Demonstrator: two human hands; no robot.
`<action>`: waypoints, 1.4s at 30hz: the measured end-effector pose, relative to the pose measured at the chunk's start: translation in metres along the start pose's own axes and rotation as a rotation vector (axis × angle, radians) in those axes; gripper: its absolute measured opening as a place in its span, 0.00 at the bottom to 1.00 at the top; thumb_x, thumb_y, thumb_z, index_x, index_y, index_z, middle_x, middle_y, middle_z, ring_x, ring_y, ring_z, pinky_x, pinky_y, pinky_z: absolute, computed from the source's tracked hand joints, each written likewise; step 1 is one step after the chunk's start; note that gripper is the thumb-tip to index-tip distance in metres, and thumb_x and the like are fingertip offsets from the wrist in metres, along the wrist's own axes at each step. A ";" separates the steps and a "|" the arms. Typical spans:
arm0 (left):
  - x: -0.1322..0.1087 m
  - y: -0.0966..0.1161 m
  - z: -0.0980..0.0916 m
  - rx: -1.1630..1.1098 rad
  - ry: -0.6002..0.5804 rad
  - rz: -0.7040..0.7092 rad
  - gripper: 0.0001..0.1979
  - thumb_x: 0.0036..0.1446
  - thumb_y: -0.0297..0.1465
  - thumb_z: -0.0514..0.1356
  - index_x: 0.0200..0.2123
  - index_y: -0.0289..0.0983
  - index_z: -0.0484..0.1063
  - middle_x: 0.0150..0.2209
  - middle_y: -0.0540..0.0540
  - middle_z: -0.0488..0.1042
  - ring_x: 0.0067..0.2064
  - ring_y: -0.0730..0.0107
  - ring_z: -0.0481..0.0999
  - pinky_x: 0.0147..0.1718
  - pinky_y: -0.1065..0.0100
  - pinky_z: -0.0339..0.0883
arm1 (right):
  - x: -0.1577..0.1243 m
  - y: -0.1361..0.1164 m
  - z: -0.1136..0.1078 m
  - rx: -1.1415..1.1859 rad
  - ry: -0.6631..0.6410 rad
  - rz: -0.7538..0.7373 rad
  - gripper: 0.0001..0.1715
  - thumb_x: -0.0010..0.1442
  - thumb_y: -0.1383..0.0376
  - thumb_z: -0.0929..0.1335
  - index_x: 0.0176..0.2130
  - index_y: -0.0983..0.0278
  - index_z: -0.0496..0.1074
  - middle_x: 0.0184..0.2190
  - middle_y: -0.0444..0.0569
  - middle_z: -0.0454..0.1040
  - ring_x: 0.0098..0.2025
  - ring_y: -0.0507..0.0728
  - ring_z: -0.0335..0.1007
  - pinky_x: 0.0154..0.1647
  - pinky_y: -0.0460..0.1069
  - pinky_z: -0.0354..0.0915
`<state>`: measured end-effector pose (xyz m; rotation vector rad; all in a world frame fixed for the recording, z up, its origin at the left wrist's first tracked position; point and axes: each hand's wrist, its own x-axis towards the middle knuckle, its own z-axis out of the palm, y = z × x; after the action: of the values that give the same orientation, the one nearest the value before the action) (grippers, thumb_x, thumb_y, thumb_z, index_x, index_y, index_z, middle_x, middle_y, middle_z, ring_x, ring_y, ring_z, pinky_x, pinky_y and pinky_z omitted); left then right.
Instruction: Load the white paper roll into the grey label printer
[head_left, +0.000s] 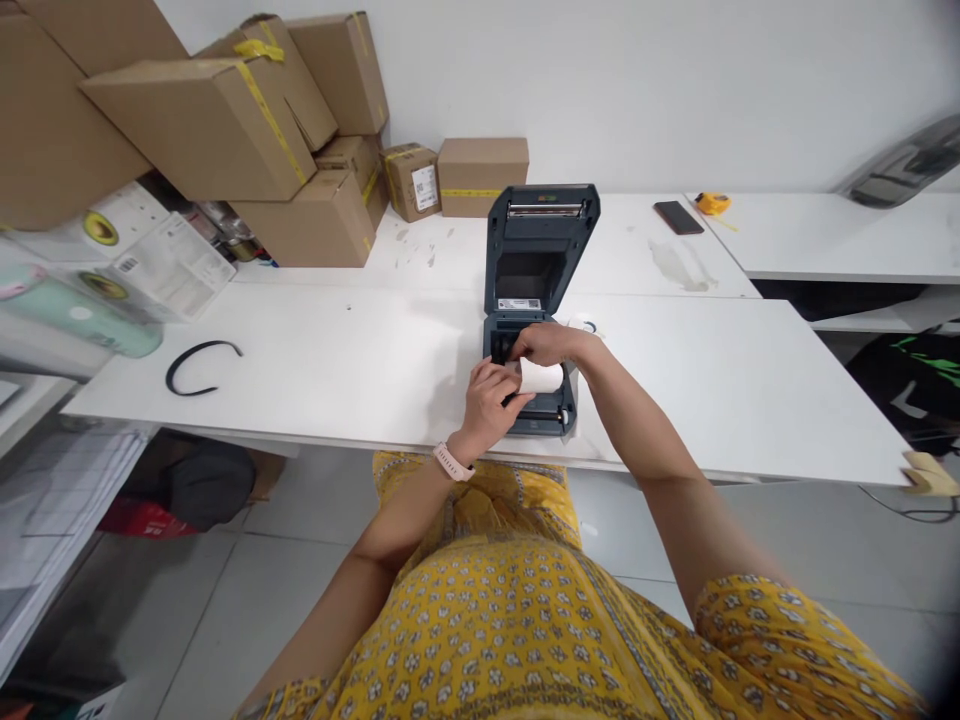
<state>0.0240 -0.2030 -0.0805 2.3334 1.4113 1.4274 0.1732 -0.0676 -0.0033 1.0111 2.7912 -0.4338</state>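
Observation:
A dark grey label printer (541, 250) stands on the white table with its lid raised. Across its lower bay lies a white paper roll (541, 377). My left hand (491, 402), with a light watch band at the wrist, is closed on the roll's left end, thumb on the near side. From the right, my right hand (541, 343) reaches over the roll into the bay. Its fingers are curled down behind the roll, and whatever they grip is hidden.
Cardboard boxes (300, 220) are stacked at the back left, beside a mint-green bottle (90, 312). A black headband (187, 368) lies on the left. Toward the back right are a phone (679, 217) and a yellow tape measure (712, 203). The table's front edge (360, 446) is close to me.

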 end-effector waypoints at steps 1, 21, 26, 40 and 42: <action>-0.002 0.001 0.000 0.001 -0.003 0.012 0.07 0.61 0.35 0.68 0.31 0.40 0.76 0.34 0.47 0.81 0.44 0.61 0.79 0.60 0.48 0.69 | 0.001 -0.002 -0.002 0.019 -0.042 -0.008 0.13 0.55 0.68 0.73 0.39 0.59 0.87 0.32 0.48 0.87 0.31 0.56 0.78 0.30 0.47 0.61; -0.061 0.045 -0.025 -0.057 -0.033 0.103 0.07 0.66 0.29 0.61 0.37 0.42 0.80 0.39 0.48 0.85 0.48 0.65 0.82 0.59 0.51 0.75 | -0.005 0.046 -0.095 0.558 1.089 0.080 0.40 0.68 0.34 0.52 0.60 0.52 0.70 0.58 0.50 0.77 0.66 0.65 0.67 0.67 0.63 0.64; -0.073 0.044 -0.025 -0.015 0.028 0.160 0.05 0.65 0.26 0.63 0.39 0.41 0.79 0.40 0.46 0.84 0.47 0.64 0.81 0.57 0.51 0.76 | -0.044 0.003 -0.051 0.524 1.164 0.057 0.34 0.72 0.41 0.53 0.55 0.55 0.73 0.55 0.50 0.77 0.62 0.65 0.71 0.65 0.64 0.66; -0.104 0.022 -0.007 0.298 0.160 0.169 0.10 0.63 0.37 0.66 0.48 0.49 0.79 0.53 0.43 0.79 0.61 0.56 0.75 0.63 0.46 0.70 | -0.109 -0.075 0.147 0.399 1.174 0.128 0.25 0.70 0.60 0.58 0.60 0.53 0.74 0.63 0.51 0.75 0.72 0.65 0.63 0.71 0.71 0.61; -0.100 0.011 -0.003 0.298 0.125 0.157 0.20 0.64 0.43 0.64 0.56 0.43 0.75 0.59 0.37 0.76 0.67 0.50 0.70 0.67 0.41 0.64 | -0.105 -0.081 0.152 0.415 1.229 0.157 0.26 0.70 0.61 0.57 0.60 0.53 0.74 0.63 0.52 0.75 0.73 0.65 0.62 0.72 0.71 0.60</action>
<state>0.0142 -0.2833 -0.1410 2.6282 1.6045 1.5200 0.2067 -0.2380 -0.1055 2.1608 3.6353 -0.4834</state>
